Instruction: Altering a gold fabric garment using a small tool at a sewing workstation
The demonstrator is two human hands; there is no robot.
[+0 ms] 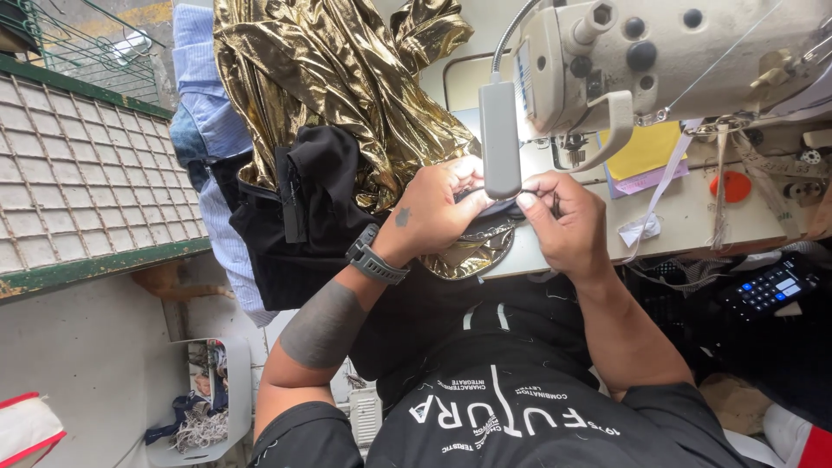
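Hands [444, 204] at an industrial sewing machine [659, 61]
Left hand and right hand [559, 221] both pinched a small gold-and-black fabric piece [472, 247] beside gold lamé cloth [329, 78]

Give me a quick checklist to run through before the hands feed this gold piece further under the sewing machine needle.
1. Both hands on the work: left hand and right hand both pinch the fabric edge. Ok.
2. Fingers away from the needle area: the lamp head blocks part of the view. Cannot tell.
3. Small gold piece lying flat on the table: it hangs over the front edge. Not ok.
4. Loose gold fabric and black fabric kept aside: piled left of the hands. Ok.
5. Thread path: too fine to see. Cannot tell.
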